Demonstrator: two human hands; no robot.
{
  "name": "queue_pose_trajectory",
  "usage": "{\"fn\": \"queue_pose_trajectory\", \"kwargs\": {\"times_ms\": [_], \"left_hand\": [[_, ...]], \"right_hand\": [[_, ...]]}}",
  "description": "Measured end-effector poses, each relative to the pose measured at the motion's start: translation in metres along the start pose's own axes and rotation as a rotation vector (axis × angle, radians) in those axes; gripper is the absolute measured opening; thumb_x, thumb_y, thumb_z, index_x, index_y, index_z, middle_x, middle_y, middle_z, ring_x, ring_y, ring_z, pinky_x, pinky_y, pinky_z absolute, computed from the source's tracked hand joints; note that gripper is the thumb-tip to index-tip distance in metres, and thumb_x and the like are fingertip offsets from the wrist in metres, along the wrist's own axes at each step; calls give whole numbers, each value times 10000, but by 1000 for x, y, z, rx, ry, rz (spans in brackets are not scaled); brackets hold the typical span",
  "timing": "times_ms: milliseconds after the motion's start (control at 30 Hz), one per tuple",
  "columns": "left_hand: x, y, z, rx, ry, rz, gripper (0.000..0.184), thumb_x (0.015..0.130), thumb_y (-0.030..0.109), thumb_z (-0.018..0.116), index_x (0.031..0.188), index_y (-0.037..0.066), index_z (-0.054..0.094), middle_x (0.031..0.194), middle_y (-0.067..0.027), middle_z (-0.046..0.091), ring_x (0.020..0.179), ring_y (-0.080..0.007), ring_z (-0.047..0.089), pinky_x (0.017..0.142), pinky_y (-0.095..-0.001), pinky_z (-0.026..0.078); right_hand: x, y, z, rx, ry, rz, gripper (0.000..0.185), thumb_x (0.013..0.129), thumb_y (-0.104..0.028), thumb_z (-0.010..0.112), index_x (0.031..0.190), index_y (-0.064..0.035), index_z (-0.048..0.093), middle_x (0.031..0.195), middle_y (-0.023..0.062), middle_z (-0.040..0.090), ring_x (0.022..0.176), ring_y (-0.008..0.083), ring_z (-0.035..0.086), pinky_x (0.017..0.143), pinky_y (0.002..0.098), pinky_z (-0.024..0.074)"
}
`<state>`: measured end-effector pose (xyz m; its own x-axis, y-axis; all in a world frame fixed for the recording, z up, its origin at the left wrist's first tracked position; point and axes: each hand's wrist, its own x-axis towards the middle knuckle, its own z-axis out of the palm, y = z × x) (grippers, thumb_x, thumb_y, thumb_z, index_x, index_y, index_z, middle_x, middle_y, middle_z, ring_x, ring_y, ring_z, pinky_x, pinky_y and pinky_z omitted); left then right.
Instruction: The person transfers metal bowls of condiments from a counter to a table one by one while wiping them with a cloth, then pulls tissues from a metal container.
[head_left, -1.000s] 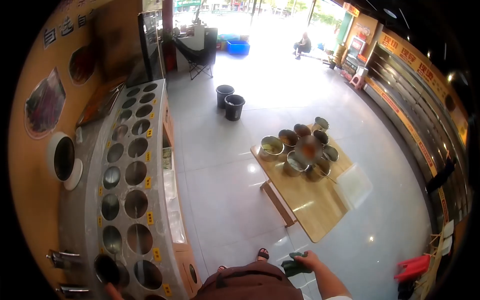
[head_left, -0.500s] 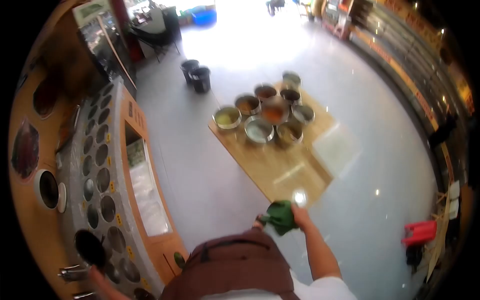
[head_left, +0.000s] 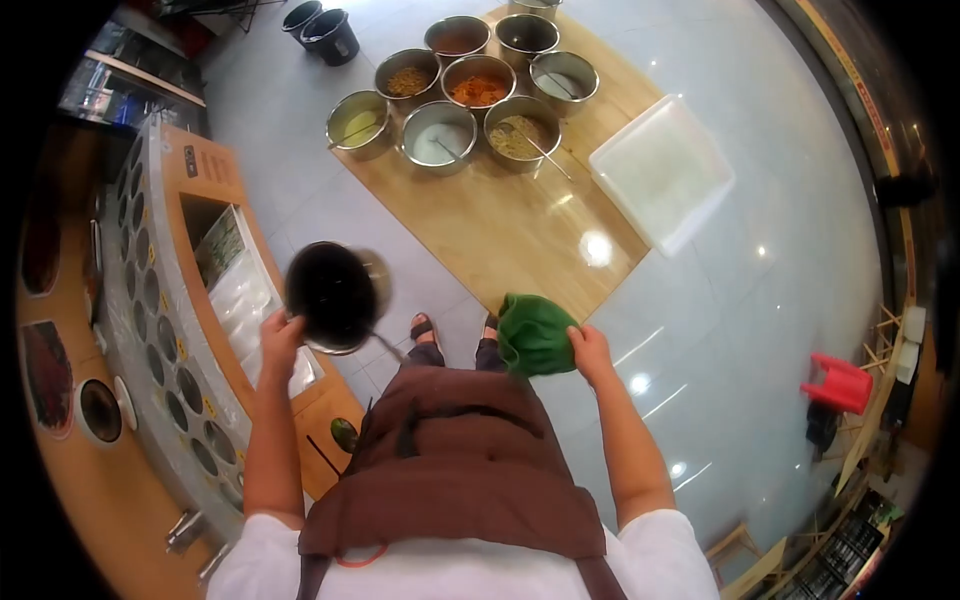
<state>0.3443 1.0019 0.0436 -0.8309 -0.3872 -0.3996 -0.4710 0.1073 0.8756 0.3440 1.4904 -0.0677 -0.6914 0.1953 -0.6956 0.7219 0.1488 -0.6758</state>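
My left hand (head_left: 282,345) grips the rim of a round metal pot (head_left: 330,295), held in the air beside the counter. Its inside looks very dark, and a thin handle (head_left: 385,345) sticks out over the lower right rim. In my right hand (head_left: 592,352) a bunched green cloth (head_left: 540,335) hangs in front of my brown apron (head_left: 450,450). Beyond both hands stands a low wooden table (head_left: 470,215) bearing several metal pots, among them one with orange food (head_left: 480,88) and one with pale liquid (head_left: 438,135).
Along my left runs a counter with several round wells (head_left: 165,335) and an open shelf (head_left: 245,290). A white plastic tray (head_left: 665,170) sits by the table's right side. Two black buckets (head_left: 330,38) stand at the back left, a red stool (head_left: 838,383) at right.
My left hand has brought the dark pot from over the counter to the right, in front of me. The green cloth stays in my right hand. My view has tilted down and shifted.
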Motion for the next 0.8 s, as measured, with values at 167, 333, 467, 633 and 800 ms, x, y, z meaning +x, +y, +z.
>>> {"fn": "queue_pose_trajectory", "kwargs": {"times_ms": [167,333,467,633,800], "left_hand": [[75,14,120,503,-279,118,212,711,174,546,750,-34,559,563,-80,514,546,-144,499,518,-309,412],[143,-11,211,671,-459,228,156,729,141,543,775,0,592,624,-118,571,573,-213,553,557,-335,445],[174,-23,252,777,-522,171,171,739,164,579,829,21,600,734,-173,607,709,-286,609,638,-370,469],[176,-24,260,680,-411,144,270,759,230,612,948,42,572,851,-169,613,833,-309,602,714,-387,463],[178,-38,285,444,-352,357,299,786,269,603,988,56,549,883,-170,611,858,-334,586,752,-390,458]], "right_hand": [[-2,-54,-5,748,-15,-14,241,906,-199,504,1064,-18,528,978,79,585,854,185,579,743,312,476],[36,-65,-17,957,-235,59,355,781,-4,464,1133,11,504,1053,106,566,991,206,531,865,310,425],[82,-56,-11,579,-70,-46,388,768,41,444,1154,51,484,1139,143,536,1043,233,518,912,336,415],[99,-81,31,-294,106,-610,143,821,-31,546,956,3,574,1120,88,512,843,174,542,769,254,434],[115,-124,69,-306,-68,-436,137,784,-64,643,873,6,566,884,51,547,683,167,510,620,262,425]]}}
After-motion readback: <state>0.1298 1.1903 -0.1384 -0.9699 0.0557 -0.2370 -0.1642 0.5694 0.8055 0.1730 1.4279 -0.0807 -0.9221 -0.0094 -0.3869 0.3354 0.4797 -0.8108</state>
